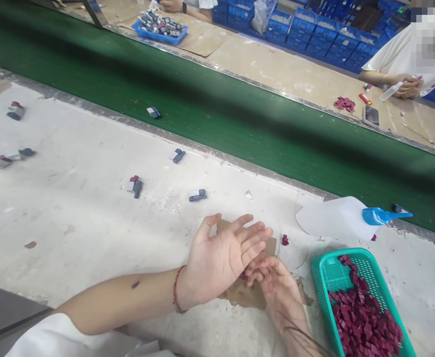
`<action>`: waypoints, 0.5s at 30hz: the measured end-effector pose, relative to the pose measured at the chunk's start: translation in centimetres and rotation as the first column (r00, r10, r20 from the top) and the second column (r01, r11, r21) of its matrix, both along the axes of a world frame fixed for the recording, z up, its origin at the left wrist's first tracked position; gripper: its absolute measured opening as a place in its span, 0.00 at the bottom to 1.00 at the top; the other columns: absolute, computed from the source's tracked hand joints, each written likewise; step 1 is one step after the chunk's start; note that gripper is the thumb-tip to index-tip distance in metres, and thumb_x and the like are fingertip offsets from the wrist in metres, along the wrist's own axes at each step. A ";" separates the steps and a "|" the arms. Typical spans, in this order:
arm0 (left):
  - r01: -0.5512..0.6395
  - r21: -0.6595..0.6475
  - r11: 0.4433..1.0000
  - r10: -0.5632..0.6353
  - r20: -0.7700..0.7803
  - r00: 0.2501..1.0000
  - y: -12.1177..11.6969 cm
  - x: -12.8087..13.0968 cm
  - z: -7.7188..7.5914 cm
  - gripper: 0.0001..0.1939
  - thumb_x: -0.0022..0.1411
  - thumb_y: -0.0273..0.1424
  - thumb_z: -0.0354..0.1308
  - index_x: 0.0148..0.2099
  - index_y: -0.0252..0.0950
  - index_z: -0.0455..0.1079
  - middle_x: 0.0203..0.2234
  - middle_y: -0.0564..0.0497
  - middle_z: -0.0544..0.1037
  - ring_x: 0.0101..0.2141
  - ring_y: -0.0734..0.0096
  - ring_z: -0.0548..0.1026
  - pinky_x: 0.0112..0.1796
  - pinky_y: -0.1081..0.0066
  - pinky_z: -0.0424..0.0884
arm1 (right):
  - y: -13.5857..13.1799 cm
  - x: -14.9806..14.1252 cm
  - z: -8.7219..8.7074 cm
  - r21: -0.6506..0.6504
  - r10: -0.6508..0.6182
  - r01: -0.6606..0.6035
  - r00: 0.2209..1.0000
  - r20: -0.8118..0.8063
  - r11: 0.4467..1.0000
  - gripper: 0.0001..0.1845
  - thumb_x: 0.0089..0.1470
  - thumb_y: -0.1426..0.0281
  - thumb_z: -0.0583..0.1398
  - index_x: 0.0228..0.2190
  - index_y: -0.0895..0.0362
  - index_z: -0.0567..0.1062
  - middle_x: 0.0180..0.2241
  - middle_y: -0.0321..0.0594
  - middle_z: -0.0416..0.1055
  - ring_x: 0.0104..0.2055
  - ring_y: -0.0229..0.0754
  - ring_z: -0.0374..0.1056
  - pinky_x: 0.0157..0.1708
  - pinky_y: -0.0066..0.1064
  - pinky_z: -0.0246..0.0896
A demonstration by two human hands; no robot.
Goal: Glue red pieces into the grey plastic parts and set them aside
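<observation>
My left hand point(226, 260) is turned palm up, its fingers stretched and spread, with nothing lying on the palm. Just below and to its right is my right hand point(277, 287), also palm up, fingers loosely bent and apart near the edge of the left hand. A small maroon plastic piece point(244, 275) shows by the right fingertips, partly hidden; whether it is touched cannot be seen. Beneath both hands lies a piece of brown cardboard point(245, 295). Another maroon piece point(284, 240) rests on the white table beyond the right hand.
A green basket point(317, 277) of maroon pieces stands at right, behind it a white bottle point(332, 218) with blue nozzle lying down. Small grey assemblies point(198, 195) dot the table. A green conveyor belt point(220, 114) crosses behind; co-workers sit beyond, near a blue tray point(161, 38).
</observation>
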State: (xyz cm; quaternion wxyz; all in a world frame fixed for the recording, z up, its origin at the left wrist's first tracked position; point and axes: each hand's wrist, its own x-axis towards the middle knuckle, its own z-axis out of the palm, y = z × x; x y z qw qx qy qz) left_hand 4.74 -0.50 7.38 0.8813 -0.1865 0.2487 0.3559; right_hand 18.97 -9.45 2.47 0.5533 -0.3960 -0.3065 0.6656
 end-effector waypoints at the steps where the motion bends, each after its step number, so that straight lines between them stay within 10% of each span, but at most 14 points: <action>1: -0.003 -0.018 1.000 0.003 -0.002 1.000 0.2 -0.1 0.3 0.21 0.64 0.42 0.44 0.38 0.31 0.71 0.33 0.40 0.79 0.36 0.61 0.81 0.37 0.69 0.77 | -0.3 -0.1 0.2 0.060 0.015 -0.019 0.998 0.066 0.998 0.13 0.55 0.59 0.63 0.40 0.52 0.78 0.41 0.46 0.74 0.41 0.48 0.71 0.38 0.37 0.68; 9: -0.046 -0.017 0.999 0.045 -0.081 0.996 1.3 -0.6 1.3 0.19 0.66 0.39 0.41 0.37 0.33 0.68 0.27 0.46 0.77 0.26 0.69 0.80 0.27 0.75 0.77 | -1.7 -1.3 1.1 0.121 0.136 -0.151 0.983 0.124 0.981 0.18 0.55 0.54 0.62 0.44 0.48 0.76 0.54 0.48 0.68 0.52 0.51 0.68 0.50 0.46 0.65; 15: 0.010 0.364 0.931 0.016 -0.068 0.998 0.7 -0.7 0.0 0.11 0.58 0.36 0.55 0.36 0.32 0.71 0.28 0.48 0.78 0.33 0.64 0.81 0.35 0.72 0.76 | -1.4 -1.8 0.0 0.004 0.135 -0.135 0.988 -0.075 0.991 0.21 0.48 0.53 0.66 0.43 0.49 0.77 0.53 0.46 0.69 0.52 0.52 0.69 0.48 0.44 0.66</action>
